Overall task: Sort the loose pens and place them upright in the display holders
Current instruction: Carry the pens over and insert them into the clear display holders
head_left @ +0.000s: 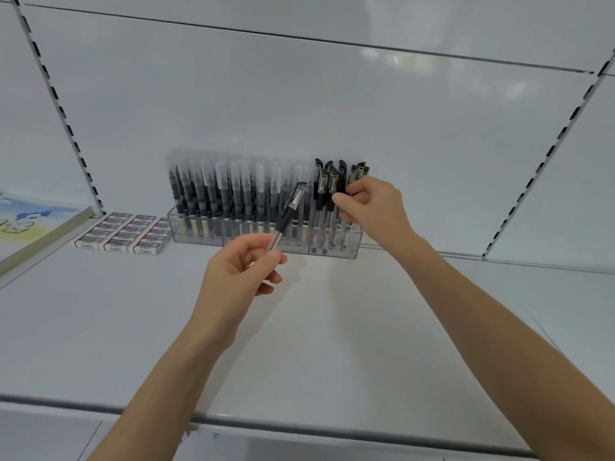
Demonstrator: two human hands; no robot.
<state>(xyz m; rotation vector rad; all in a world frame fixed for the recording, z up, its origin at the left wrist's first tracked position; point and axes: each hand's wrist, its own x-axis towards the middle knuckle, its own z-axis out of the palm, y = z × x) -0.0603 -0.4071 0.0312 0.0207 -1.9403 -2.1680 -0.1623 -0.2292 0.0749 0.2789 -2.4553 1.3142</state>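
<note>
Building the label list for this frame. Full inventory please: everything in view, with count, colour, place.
display holder: clear, compartmented, back of shelf; unit count unclear
clear-capped pens: many, dark barrels, upright, holder's left and middle
black-capped pens: several, upright, holder's right end
loose pen: one, black grip, tilted, in front of holder
eraser boxes: many, white with red and dark labels, left of holder
book: one, blue-yellow cover, far left
shelf: one, white
left hand: pinches loose pen
right hand: grips black-capped pens
</note>
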